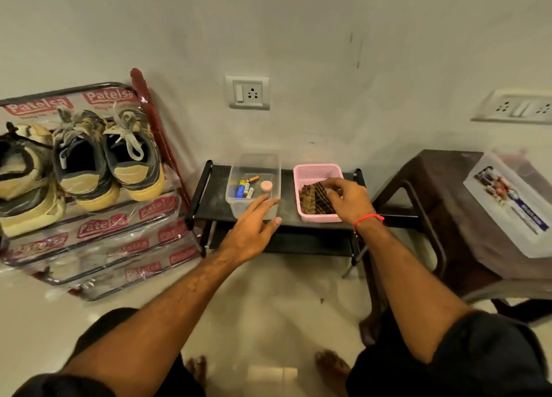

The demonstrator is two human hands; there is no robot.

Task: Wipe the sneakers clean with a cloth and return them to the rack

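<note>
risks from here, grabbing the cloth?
1. The right hand pinches the checked cloth in the light pink basket; a snag could drag the basket off the low black shelf.
2. The open left hand hovers by the clear box of batteries and could knock it.

My sneakers (104, 158), worn yellow and grey with frayed laces, sit side by side on the rack (98, 241), toes toward the wall. The rack leans tilted, wrapped in printed plastic. The brown checked cloth (313, 201) lies folded in a pink basket (310, 172).
</note>
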